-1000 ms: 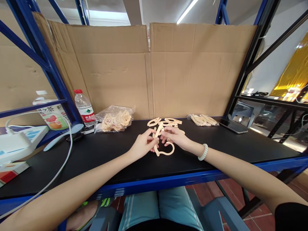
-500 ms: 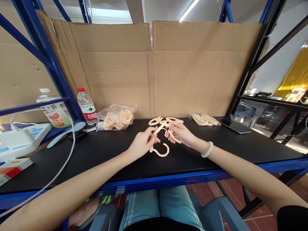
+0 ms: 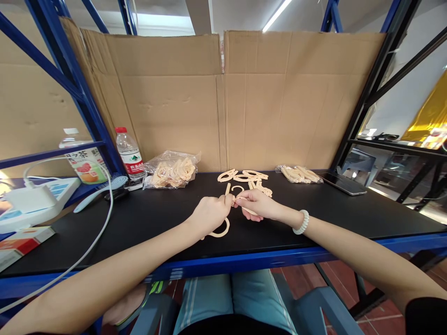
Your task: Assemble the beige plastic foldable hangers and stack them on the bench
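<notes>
My left hand (image 3: 211,213) is closed around a beige plastic hanger piece (image 3: 228,188), whose straight end sticks up above the fist. Below that hand a beige hook (image 3: 223,229) shows; whether it joins the held piece is hidden. My right hand (image 3: 257,204), fingertips pinched, grips a curved beige hanger arm (image 3: 248,211). Both hands meet at the fingertips, where the two pieces come together, and the contact is mostly covered. Just beyond lie loose oval hanger parts (image 3: 226,175), a small hook (image 3: 238,188) and more pieces (image 3: 264,189).
A clear bag of beige parts (image 3: 172,172) lies at the back left, another bag (image 3: 301,174) at the back right beside a phone (image 3: 344,183). A water bottle (image 3: 130,156), a brush (image 3: 99,193) and a white cable (image 3: 110,204) occupy the left. Cardboard (image 3: 167,102) walls the back.
Both hands have drawn together, the left turning into a fist and the pieces now meeting. The hook has shifted left and nearer to me. Loose parts behind the hands show more.
</notes>
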### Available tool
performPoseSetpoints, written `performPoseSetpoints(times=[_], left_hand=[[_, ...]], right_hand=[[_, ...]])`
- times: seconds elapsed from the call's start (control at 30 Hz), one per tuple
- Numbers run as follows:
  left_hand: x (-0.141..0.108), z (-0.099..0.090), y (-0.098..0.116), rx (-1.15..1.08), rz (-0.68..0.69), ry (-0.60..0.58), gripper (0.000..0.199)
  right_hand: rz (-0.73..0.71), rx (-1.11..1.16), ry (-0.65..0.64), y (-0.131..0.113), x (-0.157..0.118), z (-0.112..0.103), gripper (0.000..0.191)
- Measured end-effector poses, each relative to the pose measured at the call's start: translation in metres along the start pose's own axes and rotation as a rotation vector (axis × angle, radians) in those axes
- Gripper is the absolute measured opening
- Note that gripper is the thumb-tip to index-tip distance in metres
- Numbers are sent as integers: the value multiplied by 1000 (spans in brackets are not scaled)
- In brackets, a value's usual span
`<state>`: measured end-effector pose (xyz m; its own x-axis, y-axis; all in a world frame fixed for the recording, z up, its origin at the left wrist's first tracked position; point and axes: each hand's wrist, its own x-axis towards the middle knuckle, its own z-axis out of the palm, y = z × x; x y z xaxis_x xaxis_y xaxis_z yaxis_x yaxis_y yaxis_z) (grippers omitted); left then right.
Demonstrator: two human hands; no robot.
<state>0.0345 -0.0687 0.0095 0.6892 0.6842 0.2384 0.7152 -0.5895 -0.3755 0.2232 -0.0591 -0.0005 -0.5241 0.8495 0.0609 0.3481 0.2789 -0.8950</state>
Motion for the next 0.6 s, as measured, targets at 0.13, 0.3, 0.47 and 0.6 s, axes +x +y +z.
performPoseSetpoints(times=[0.13,0.3,0.47,0.6], left_hand=[[1,-2,1,24,2,-32,25],[1,-1,2,20,-14,-35,30],[0,0,0,-32,-55,-9,28],[-1,0,-5,-157,-134,10,20]], right_hand=[[-33,-54,57,-2,-1,2,18],[-83,-71,88,-3,-3,4,23],[-203,-184,135,-3,-6,6,33],[-342,-328,225,-2,-8,4,33]])
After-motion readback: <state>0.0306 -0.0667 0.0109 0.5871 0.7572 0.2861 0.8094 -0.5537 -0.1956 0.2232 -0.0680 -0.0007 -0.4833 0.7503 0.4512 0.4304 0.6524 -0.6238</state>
